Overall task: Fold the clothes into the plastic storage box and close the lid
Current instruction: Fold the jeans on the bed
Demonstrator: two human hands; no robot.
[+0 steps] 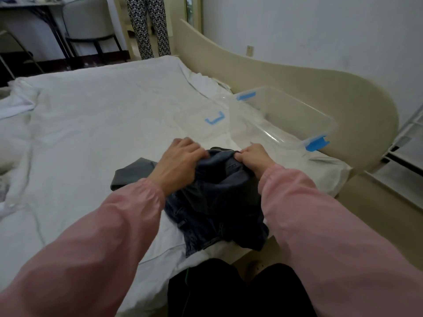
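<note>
The left hand (180,161) and right hand (250,157) both clutch bunched dark jeans (217,197) at the bed's (91,110) near edge, the left hiding part of a grey garment (130,172), while the clear box (286,115) stands open along the right edge, its lid (214,121) faint beside it.

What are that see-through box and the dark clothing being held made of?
The box looks like clear, glossy hard plastic: the bed sheet shows through its walls, and it has opaque blue clips. The dark garment looks like denim: matte blue, with heavy folds and visible seams. It is probably cotton, but the picture cannot confirm that.
</note>
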